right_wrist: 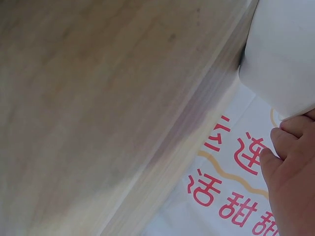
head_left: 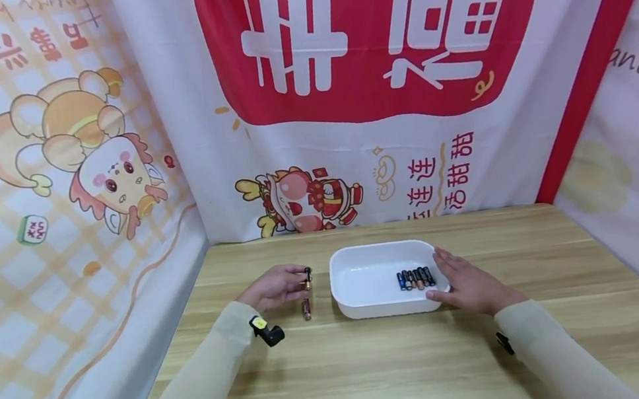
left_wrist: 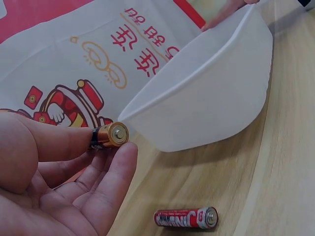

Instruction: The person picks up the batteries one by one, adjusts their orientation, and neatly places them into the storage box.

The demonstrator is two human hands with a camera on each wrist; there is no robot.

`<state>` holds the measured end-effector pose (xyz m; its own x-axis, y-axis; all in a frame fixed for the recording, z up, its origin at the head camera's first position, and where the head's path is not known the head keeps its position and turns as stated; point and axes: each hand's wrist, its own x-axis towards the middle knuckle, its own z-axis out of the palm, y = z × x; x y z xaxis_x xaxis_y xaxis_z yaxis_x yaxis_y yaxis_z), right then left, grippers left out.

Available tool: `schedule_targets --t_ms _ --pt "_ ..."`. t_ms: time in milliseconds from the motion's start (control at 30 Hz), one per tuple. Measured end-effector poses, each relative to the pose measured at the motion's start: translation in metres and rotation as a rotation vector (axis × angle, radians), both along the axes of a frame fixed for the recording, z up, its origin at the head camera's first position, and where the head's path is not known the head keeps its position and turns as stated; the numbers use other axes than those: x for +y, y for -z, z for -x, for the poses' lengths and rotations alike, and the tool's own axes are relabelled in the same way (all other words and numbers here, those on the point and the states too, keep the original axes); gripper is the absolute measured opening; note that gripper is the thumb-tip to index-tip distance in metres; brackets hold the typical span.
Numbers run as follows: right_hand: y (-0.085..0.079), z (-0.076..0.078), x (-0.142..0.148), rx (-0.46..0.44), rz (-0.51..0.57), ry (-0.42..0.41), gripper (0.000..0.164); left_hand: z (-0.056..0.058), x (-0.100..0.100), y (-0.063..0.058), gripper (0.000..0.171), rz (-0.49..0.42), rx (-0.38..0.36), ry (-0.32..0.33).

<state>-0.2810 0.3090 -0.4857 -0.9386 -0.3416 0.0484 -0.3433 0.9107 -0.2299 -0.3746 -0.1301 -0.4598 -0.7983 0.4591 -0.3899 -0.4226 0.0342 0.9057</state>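
My left hand (head_left: 278,287) pinches a copper-and-black battery (left_wrist: 110,134) between thumb and fingers, its button end facing the left wrist camera. This hand is left of a white plastic basin (head_left: 387,309), above the table. Below it a red-and-silver battery (left_wrist: 186,218) lies on its side on the wood. At the basin's right end my right hand (head_left: 472,284) rests on the rim, thumb and fingers spread apart. Inside the basin, several batteries (head_left: 416,279) lie side by side in a row near that end. The right wrist view shows fingers (right_wrist: 290,142) against the basin's outside.
The wooden table (head_left: 341,376) reaches back to a printed cloth (head_left: 379,99) hanging behind it. More patterned cloth (head_left: 55,192) hangs along the left side, and a pale cloth (head_left: 637,154) on the right. A small black camera mount (head_left: 266,331) sits on the left wrist.
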Motion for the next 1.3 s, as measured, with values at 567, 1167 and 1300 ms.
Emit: schedule_targets --t_ms 567,1167,1300 --pt "-0.008 0.0 0.0 0.035 -0.131 -0.046 0.103 -0.001 0.03 -0.014 0.038 -0.027 0.018 0.034" --pt "-0.015 -0.001 0.001 0.066 -0.196 -0.087 0.101 -0.003 0.077 -0.034 0.038 0.015 0.066 0.138" --pt "-0.015 -0.001 0.0 0.085 -0.193 -0.099 0.1 -0.002 0.09 -0.035 0.034 0.027 0.066 0.137"
